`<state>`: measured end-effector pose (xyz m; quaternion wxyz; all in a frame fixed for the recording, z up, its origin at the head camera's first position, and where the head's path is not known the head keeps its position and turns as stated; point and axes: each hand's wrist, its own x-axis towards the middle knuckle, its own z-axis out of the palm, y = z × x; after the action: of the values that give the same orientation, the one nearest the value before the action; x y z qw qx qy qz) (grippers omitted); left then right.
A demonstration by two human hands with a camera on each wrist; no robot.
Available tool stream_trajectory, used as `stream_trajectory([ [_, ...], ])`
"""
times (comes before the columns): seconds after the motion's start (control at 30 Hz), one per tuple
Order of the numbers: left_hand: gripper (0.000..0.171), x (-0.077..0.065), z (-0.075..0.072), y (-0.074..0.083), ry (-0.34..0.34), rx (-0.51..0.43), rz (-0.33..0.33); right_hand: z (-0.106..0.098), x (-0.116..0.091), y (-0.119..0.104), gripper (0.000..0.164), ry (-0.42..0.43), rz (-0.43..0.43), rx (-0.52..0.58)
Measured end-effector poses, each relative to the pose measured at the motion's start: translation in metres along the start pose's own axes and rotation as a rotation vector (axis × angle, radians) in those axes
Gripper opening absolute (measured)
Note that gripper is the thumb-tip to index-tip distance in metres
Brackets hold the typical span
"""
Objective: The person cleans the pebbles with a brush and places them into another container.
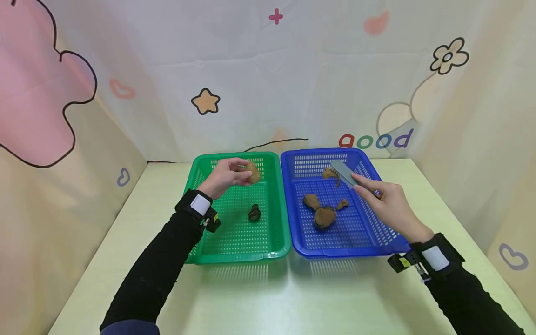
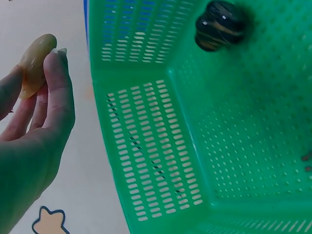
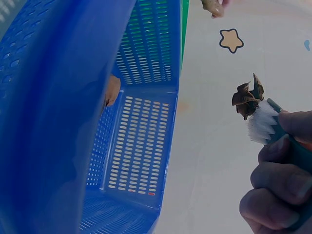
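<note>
My left hand (image 1: 228, 177) pinches a smooth, yellowish, rounded stone-like piece (image 1: 253, 173) between thumb and fingers, above the far part of the green basket (image 1: 284, 232). A glossy dark striped lump (image 2: 222, 24) lies on that basket's floor. My right hand (image 1: 387, 202) grips a brush (image 1: 344, 172) with a grey-green handle, held over the blue basket (image 1: 299, 242). In the right wrist view, a crumpled brown scrap (image 3: 247, 99) sits against the tip of its white bristles (image 3: 263, 123). Beneath, brown lumps with dark undersides (image 1: 324, 217) lie in the blue basket.
Both baskets stand side by side on a pale table (image 1: 259, 302). A smaller brown bit (image 1: 342, 204) lies near the lumps. Behind the table hangs a printed curtain (image 1: 251, 70), its folds close to the baskets' far rims.
</note>
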<state>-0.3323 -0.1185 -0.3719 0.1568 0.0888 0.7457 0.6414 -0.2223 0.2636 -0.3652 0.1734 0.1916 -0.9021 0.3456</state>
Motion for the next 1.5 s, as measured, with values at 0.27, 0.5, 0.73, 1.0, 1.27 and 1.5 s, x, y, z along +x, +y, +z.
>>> stream_trajectory([
  [0.27,0.044,0.002,-0.007,-0.011,0.009,0.081,-0.072,-0.001,-0.002,0.004,0.038,0.011,-0.002,-0.028],
  [0.5,0.044,0.005,-0.010,-0.018,0.020,0.121,-0.138,-0.001,-0.003,0.003,0.038,0.008,0.007,-0.019],
  [0.73,0.042,0.009,-0.011,-0.024,0.026,0.154,-0.172,-0.002,-0.003,0.002,0.038,0.009,0.010,-0.015],
  [1.0,0.041,0.010,-0.010,-0.028,0.014,0.226,-0.207,-0.001,-0.003,0.004,0.037,0.007,0.014,-0.025],
  [1.27,0.040,0.009,-0.010,-0.035,-0.010,0.329,-0.265,0.000,-0.003,0.007,0.038,0.010,0.002,-0.027],
  [1.5,0.039,0.010,-0.007,-0.040,-0.026,0.385,-0.275,0.000,-0.002,0.006,0.037,0.007,-0.001,-0.012],
])
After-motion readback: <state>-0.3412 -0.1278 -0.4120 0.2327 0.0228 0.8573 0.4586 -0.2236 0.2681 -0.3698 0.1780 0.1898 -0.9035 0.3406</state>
